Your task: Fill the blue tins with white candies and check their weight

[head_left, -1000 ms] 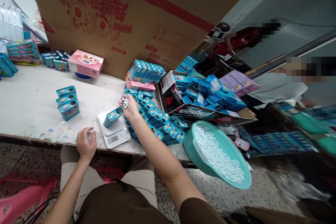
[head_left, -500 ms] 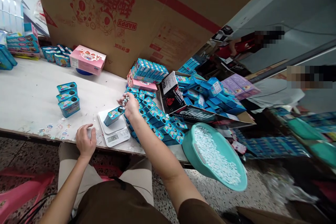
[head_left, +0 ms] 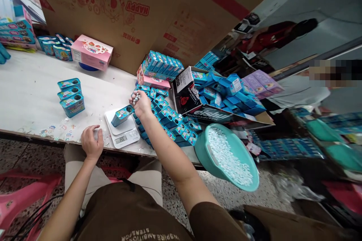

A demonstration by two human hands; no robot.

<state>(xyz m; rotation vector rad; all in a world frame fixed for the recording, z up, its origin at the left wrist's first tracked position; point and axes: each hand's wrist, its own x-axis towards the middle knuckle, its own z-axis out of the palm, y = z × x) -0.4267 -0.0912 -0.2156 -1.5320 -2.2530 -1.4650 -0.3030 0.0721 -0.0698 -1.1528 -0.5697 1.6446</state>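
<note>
Cupped palm-up, my right hand holds several small pale balls, apparently candies, beside the open hole of a blue tin. That tin stands on a white digital scale with a lit display. Left of the scale, my left hand rests at the table's front edge, fingers loosely apart, holding nothing. Three more blue tins with round holes stand in a row farther left. Many similar tins are packed together right of the scale, partly hidden by my right forearm.
A turquoise basin full of pale candies sits at the table's right end. Behind it, a black carton holds jumbled blue tins. Pink boxes stand along a large cardboard box. Two people are at the right, beyond the carton.
The number on the scale's display has risen. My right hand stays by the tin, its candies shifted slightly in the palm. My left hand stays put; the whole view has shifted slightly.
</note>
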